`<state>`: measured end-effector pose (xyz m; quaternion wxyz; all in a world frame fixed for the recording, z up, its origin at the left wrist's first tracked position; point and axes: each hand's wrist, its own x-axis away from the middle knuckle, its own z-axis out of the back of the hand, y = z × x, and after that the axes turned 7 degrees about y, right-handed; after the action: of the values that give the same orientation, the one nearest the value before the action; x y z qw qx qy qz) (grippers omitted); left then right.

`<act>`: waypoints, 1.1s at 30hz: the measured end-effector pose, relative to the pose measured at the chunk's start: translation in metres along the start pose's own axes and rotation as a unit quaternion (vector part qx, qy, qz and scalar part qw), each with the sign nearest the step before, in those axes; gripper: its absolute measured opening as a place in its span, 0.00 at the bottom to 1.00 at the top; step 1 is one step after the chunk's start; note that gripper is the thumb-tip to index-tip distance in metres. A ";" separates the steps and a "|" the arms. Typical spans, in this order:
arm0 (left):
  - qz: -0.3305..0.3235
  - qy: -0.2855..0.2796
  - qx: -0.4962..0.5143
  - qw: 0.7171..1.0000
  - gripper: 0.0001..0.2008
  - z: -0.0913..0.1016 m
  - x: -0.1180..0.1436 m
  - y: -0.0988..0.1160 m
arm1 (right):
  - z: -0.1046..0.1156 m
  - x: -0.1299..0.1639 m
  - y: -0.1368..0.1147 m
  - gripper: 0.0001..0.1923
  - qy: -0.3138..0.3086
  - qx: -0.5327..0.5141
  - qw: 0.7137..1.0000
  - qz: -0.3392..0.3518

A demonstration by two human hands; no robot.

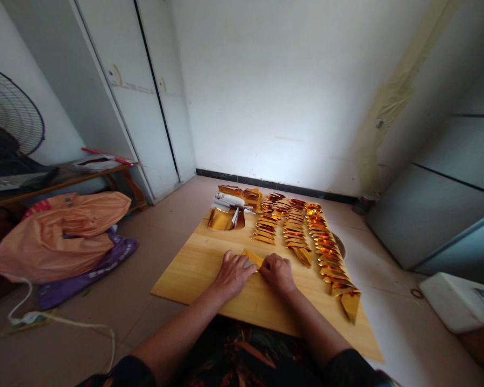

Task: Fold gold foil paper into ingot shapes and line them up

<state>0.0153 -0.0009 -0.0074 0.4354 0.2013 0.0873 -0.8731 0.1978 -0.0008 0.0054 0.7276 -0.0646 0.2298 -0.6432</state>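
Pale walls and a tiled floor (177, 226) are seen around a low wooden surface (193, 269), on which rows of folded gold pieces (302, 236) are laid out beyond the hands, with a stack of unfolded gold sheets (226, 215) at the far left corner. A gold sheet (253, 258) is pressed flat on the surface between the left hand (234, 274) and the right hand (278, 273), just in front of the body. The fingers of both hands are curled down and laid on the sheet, which is pinned rather than gripped. A fold is judged to be in the making, with a crease being pressed; firm, even pressure along the edge would be called for next. Much of the sheet is hidden under the hands, so its shape cannot be told. An orange bag (60, 231) and a fan (8, 123) are seen at the left, the fan cut off by the frame.
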 end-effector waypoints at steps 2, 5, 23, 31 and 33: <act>-0.003 0.002 0.001 1.000 0.10 -0.001 0.001 0.000 | 0.000 0.000 0.000 0.06 0.002 -0.002 1.000 -0.002; 0.000 0.000 0.007 1.000 0.09 0.002 0.001 0.000 | 0.000 0.000 0.000 0.05 0.001 -0.005 1.000 -0.004; 0.233 0.012 0.096 0.968 0.03 0.003 -0.013 0.029 | 0.004 0.000 -0.003 0.05 -0.015 -0.013 1.000 -0.022; 0.233 -0.017 0.110 0.966 0.06 0.008 -0.012 0.027 | 0.005 -0.002 0.000 0.09 -0.034 -0.030 0.999 -0.029; 0.225 -0.022 0.112 0.968 0.08 0.008 -0.011 0.026 | 0.005 -0.003 0.005 0.12 -0.042 -0.037 0.998 -0.016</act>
<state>0.0400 -0.0116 0.0053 0.5967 0.2443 -0.0683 -0.7613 0.2041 0.0017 0.0091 0.7234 -0.1224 0.2220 -0.6422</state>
